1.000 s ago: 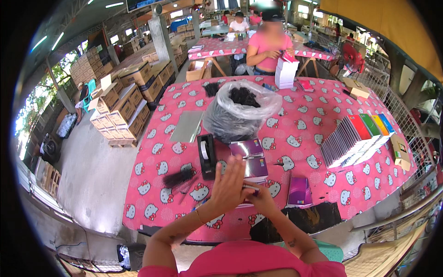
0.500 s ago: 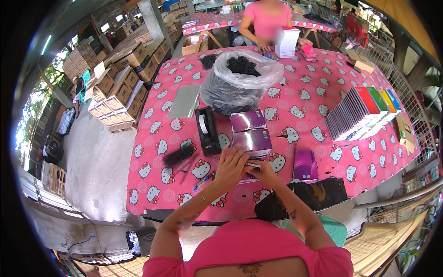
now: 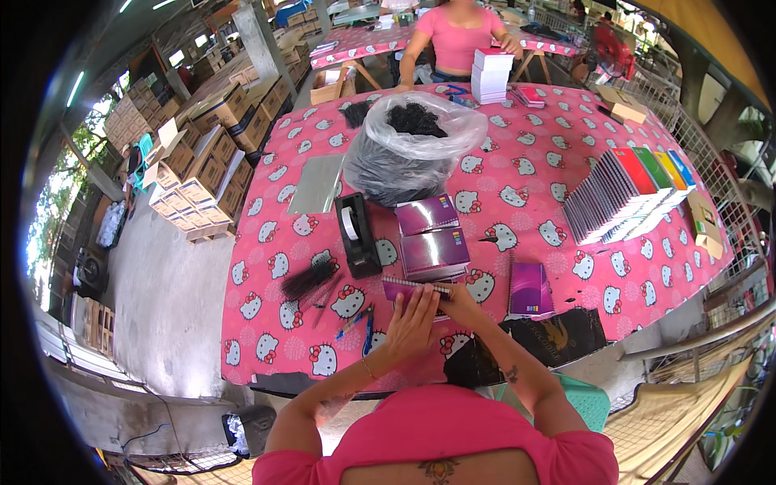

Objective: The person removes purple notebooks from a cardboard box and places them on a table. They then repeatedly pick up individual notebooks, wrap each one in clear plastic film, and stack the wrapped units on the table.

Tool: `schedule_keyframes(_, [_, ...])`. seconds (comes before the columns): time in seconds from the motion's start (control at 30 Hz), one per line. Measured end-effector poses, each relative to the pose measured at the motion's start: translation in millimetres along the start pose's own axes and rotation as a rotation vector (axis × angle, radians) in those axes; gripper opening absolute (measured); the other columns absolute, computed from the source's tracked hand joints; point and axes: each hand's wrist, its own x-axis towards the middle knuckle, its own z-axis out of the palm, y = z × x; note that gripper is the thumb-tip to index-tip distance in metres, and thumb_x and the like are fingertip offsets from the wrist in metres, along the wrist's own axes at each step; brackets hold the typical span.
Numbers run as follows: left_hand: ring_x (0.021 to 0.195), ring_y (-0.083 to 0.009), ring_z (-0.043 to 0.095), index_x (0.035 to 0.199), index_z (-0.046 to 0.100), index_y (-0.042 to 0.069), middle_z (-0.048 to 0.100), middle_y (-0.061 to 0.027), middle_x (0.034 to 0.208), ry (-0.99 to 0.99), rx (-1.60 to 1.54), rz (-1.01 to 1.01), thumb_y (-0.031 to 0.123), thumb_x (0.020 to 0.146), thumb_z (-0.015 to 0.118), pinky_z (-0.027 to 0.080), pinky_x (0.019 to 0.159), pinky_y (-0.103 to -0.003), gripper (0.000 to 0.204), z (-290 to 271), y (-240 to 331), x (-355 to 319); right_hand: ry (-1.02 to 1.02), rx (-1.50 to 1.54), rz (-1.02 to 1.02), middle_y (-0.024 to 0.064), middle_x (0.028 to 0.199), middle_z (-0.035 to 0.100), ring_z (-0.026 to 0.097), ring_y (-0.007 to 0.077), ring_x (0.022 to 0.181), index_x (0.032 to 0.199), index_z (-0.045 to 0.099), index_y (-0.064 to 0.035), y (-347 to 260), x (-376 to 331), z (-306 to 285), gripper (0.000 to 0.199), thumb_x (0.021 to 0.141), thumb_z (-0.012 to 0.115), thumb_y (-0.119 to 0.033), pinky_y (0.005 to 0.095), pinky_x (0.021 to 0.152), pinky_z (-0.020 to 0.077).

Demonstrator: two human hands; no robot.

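Just in front of me a purple spiral notebook [image 3: 396, 288] is tilted up between my hands. My left hand [image 3: 411, 325] lies along its cover, fingers stretched forward and gripping it near the wire binding. My right hand [image 3: 461, 307] is closed around the notebook's right end; its fingertips are partly hidden. Beyond them stand two stacks of purple notebooks: a nearer stack [image 3: 435, 252] and a farther stack [image 3: 427, 215]. A black tape dispenser [image 3: 360, 242] stands left of these. Cutting pliers with blue handles [image 3: 369, 333] lie beside my left wrist.
Black wire pieces [image 3: 305, 281] lie at left, below a clear sheet [image 3: 317, 184]. A plastic bag [image 3: 404, 158] of black wires stands mid-table. At right are a purple notebook [image 3: 529, 289] and coloured notebook stacks [image 3: 618, 198]. A co-worker [image 3: 457, 40] stands opposite by a white stack [image 3: 490, 77].
The notebook has been tilted up, so its purple cover shows left of my fingers. My left hand has come nearer to me. The co-worker has straightened up, hands now apart from the pink notebooks.
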Motion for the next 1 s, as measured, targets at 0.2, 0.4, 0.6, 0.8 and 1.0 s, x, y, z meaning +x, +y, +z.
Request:
schedule_keyframes(0.2, [0.119, -0.0243, 0.058, 0.123, 0.062, 0.009, 0.064, -0.0063, 0.122, 0.099, -0.136, 0.108, 0.026, 0.093, 0.063, 0.022, 0.116, -0.057, 0.034, -17.1, -19.4, 38.3, -0.047, -0.117, -0.077, 0.0174, 0.086, 0.070, 0.067, 0.0192, 0.076, 0.116, 0.065, 0.0013, 16.2, -0.1, -5.3, 0.031, 0.085, 0.068, -0.004, 0.0341, 0.073, 0.0515])
schedule_keyframes(0.4, [0.103, -0.0230, 0.065, 0.113, 0.066, 0.010, 0.069, -0.0046, 0.105, 0.107, -0.224, 0.056, 0.021, 0.090, 0.069, 0.028, 0.113, -0.053, 0.026, -35.3, -17.5, 43.7, 0.064, -0.287, -0.159, 0.0142, 0.103, 0.070, 0.069, 0.0187, 0.091, 0.116, 0.067, 0.0007, -46.6, -10.4, -12.1, 0.031, 0.086, 0.069, -0.003, 0.0315, 0.082, 0.0550])
schedule_keyframes(0.6, [0.096, -0.0212, 0.065, 0.109, 0.068, 0.010, 0.069, -0.0034, 0.099, 0.148, -0.248, 0.103, 0.018, 0.088, 0.070, 0.034, 0.109, -0.050, 0.022, -26.1, -18.6, 38.3, 0.070, -0.152, -0.128, 0.0118, 0.099, 0.071, 0.068, 0.0168, 0.087, 0.112, 0.069, 0.0001, -44.0, -24.3, -34.5, 0.028, 0.086, 0.073, -0.007, 0.0285, 0.076, 0.0547])
schedule_keyframes(0.8, [0.093, -0.0229, 0.065, 0.105, 0.068, 0.008, 0.069, -0.0047, 0.098, 0.197, -0.290, 0.120, 0.015, 0.086, 0.072, 0.042, 0.097, -0.045, 0.020, -30.6, -15.6, 41.5, -0.024, -0.137, -0.033, 0.0088, 0.096, 0.070, 0.068, 0.0126, 0.083, 0.112, 0.071, -0.0009, -38.5, -18.0, -48.5, 0.027, 0.085, 0.073, -0.002, 0.0255, 0.076, 0.0552])
schedule_keyframes(1.0, [0.089, -0.0269, 0.064, 0.105, 0.066, 0.006, 0.068, -0.0078, 0.095, 0.087, -0.274, 0.091, 0.015, 0.085, 0.072, 0.047, 0.082, -0.041, 0.022, -43.6, -9.3, 45.8, -0.011, -0.222, -0.277, 0.0087, 0.085, 0.066, 0.067, 0.0172, 0.073, 0.092, 0.065, 0.0010, -43.6, -12.1, -48.2, 0.011, 0.084, 0.071, -0.004, 0.0288, 0.067, 0.0545])
